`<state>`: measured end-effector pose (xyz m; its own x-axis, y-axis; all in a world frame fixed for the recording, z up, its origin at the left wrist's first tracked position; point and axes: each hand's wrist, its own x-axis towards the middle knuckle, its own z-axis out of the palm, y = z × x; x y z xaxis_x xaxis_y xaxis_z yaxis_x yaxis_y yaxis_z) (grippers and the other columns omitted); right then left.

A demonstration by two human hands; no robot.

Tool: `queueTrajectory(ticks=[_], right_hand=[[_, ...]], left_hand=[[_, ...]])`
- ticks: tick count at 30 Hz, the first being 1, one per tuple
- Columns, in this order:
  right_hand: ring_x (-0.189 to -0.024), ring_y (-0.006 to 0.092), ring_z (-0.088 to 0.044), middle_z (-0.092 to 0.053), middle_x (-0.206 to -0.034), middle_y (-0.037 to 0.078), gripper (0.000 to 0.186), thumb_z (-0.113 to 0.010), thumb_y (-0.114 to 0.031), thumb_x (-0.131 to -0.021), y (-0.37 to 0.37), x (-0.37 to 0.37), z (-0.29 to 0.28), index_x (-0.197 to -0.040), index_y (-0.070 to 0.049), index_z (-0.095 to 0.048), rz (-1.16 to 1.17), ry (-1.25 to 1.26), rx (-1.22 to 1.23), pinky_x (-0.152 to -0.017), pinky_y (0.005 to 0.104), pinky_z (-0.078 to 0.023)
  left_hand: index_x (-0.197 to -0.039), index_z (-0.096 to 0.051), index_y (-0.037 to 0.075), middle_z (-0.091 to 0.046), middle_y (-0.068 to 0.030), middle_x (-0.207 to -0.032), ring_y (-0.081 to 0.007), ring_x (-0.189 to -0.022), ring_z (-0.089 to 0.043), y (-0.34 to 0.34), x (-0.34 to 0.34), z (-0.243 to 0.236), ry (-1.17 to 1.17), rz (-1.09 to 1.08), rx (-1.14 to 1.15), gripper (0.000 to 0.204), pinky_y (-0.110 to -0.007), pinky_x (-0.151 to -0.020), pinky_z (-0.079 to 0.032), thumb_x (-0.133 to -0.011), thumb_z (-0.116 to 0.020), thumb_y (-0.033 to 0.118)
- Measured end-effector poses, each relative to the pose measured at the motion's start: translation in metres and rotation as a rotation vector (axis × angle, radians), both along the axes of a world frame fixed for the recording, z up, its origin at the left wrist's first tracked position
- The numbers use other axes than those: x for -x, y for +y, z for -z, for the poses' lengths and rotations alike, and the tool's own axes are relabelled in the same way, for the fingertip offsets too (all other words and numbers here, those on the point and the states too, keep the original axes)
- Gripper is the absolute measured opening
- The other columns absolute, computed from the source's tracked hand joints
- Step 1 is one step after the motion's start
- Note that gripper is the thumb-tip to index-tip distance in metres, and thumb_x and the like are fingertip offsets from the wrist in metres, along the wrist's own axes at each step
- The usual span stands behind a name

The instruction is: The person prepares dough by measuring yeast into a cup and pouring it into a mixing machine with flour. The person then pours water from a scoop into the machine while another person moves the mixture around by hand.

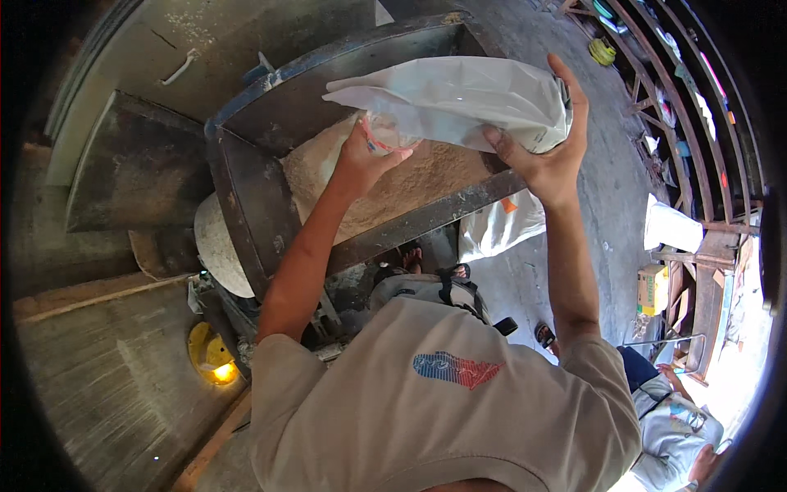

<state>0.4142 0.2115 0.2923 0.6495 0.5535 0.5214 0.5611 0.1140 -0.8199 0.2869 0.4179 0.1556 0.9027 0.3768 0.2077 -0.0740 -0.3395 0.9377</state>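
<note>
My left hand [366, 157] is wrapped round a small clear plastic cup [385, 134] with red and blue print. The cup meets the mouth of a white plastic bag [467, 92], tilted with its open end toward the left. My right hand [548, 156] grips the bag's bottom end, thumb on the near side and fingers over the far end. Both are held above a dark metal hopper [254, 176], in which pale brown powder [443, 182] is heaped. What lies inside the bag is hidden.
Below the hopper's near edge stands a white sack [502, 228]. Wooden racks [656, 66] line the right side, with a yellow carton [653, 289] near them. Another person [676, 418] is at the lower right. A yellow round fixture [211, 353] glows at the lower left.
</note>
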Motion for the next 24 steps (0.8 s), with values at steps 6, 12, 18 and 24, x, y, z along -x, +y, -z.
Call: queueTrajectory(ticks=[6,12,18,24], right_hand=[[-0.107,0.0237,-0.052,-0.047,-0.118,0.013,0.089,-0.078,-0.008,-0.058,0.004,-0.001,-0.008,-0.134,-0.004,-0.031,0.088,-0.419,0.131,-0.091,0.0350,-0.044],[-0.106,0.0231,-0.053,-0.048,-0.116,0.013,0.087,-0.078,-0.009,-0.059,0.004,-0.002,-0.006,-0.133,-0.004,-0.033,0.060,-0.306,0.087,-0.091,0.0346,-0.044],[-0.104,0.0238,-0.055,-0.052,-0.114,0.014,0.090,-0.080,-0.009,-0.061,0.002,-0.004,-0.006,-0.134,0.000,-0.029,0.041,-0.313,0.093,-0.090,0.0354,-0.045],[-0.103,0.0238,-0.055,-0.053,-0.113,0.014,0.089,-0.080,-0.010,-0.061,0.004,-0.002,-0.003,-0.134,-0.001,-0.030,0.094,-0.339,0.092,-0.090,0.0357,-0.046]], left_hand=[[-0.124,-0.035,-0.003,-0.052,-0.0133,-0.115,-0.0205,-0.106,-0.055,-0.003,0.002,0.004,-0.012,-0.056,0.164,0.065,-0.029,-0.086,-0.047,-0.074,-0.073,0.010],[-0.123,-0.037,-0.002,-0.051,-0.0129,-0.114,-0.0191,-0.106,-0.054,-0.003,0.002,-0.006,-0.011,-0.091,0.051,0.066,-0.030,-0.087,-0.046,-0.072,-0.075,0.012],[-0.120,-0.040,0.001,-0.053,-0.0131,-0.114,-0.0196,-0.105,-0.054,-0.001,0.000,-0.002,0.017,-0.105,-0.009,0.062,-0.033,-0.090,-0.044,-0.070,-0.075,0.011],[-0.119,-0.042,0.001,-0.053,-0.0141,-0.115,-0.0213,-0.107,-0.054,-0.001,-0.005,0.010,-0.050,-0.085,0.113,0.064,-0.033,-0.089,-0.044,-0.066,-0.077,0.011]])
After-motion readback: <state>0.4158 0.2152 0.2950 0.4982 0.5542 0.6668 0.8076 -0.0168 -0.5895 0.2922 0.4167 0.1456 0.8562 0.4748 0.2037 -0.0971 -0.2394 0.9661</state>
